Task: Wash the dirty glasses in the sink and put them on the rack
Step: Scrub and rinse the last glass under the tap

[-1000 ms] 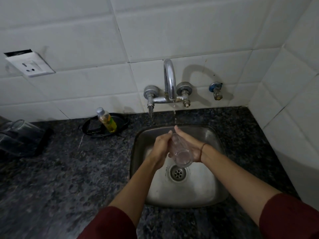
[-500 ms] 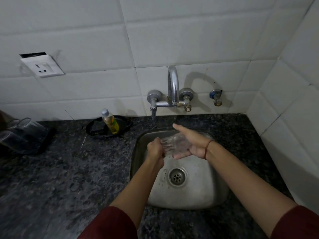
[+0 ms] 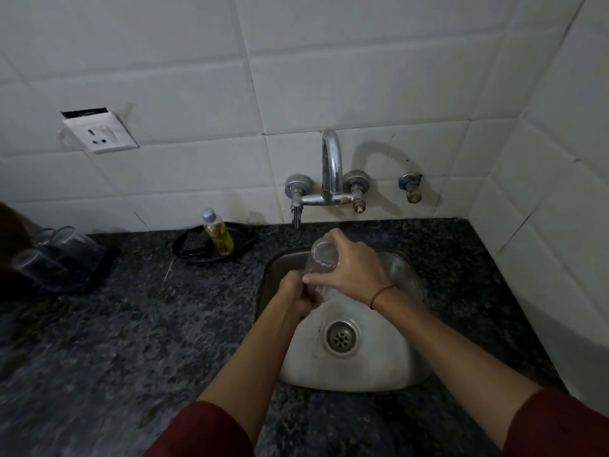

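A clear drinking glass (image 3: pixel 321 261) is held over the back left part of the steel sink (image 3: pixel 389 367), one end turned up toward the camera. My right hand (image 3: pixel 352 270) wraps over the glass from the right, thumb and fingers round its side. My left hand (image 3: pixel 295 293) grips the glass's lower end from the left, fingers curled. The chrome faucet (image 3: pixel 331 173) stands on the wall above the sink; I cannot make out a water stream. More clear glasses (image 3: pixel 56 255) lie on a dark rack at the far left of the counter.
A small bottle of yellow liquid (image 3: pixel 219 237) stands in a black dish (image 3: pixel 237 245) behind the sink's left side. The dark granite counter (image 3: pixel 131 341) surrounds the sink. A wall socket (image 3: pixel 99 131) sits on the tiles at left, and a tiled side wall closes the right.
The glass has turned from lying sideways between my hands to more upright, one end facing up. My right hand now wraps over it; my view has tilted up.
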